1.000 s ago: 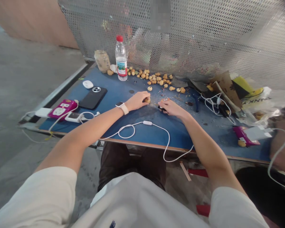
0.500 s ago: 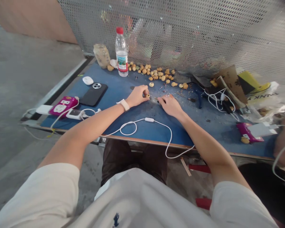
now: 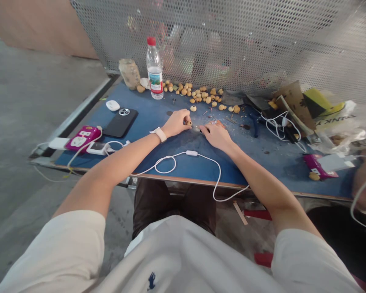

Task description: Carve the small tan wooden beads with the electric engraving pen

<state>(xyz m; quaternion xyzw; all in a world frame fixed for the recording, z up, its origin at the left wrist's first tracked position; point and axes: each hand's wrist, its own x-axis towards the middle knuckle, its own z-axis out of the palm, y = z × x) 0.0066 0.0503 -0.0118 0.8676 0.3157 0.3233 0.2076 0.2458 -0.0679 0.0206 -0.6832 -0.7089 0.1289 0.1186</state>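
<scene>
My left hand [image 3: 176, 123] pinches a small round tan nut-like piece [image 3: 189, 123] with a dark spot between thumb and fingers, above the blue tabletop [image 3: 183, 140]. Just to its right, my right hand [image 3: 218, 135] is closed around a small thin tool [image 3: 199, 128], its tip pointing left at the piece. Whether the tip touches the piece is too small to tell. The tool's kind is mostly hidden by the fingers. Behind the hands sits a loose pale round piece [image 3: 193, 108] with a dark hole, near scattered crumbs and shavings.
Several round tan pieces [image 3: 201, 94] lie along the mesh panel [image 3: 256, 49]. A water bottle [image 3: 155, 77], a phone [image 3: 121, 123] and a purple power socket [image 3: 82, 137] stand left. Blue-handled pliers [image 3: 255, 125] lie right. A white cable [image 3: 218, 173] runs along the front edge.
My right hand has shifted slightly left and its thumb now stretches along the tool, bringing the tip nearer the round piece. My left hand keeps its pinch in nearly the same place.
</scene>
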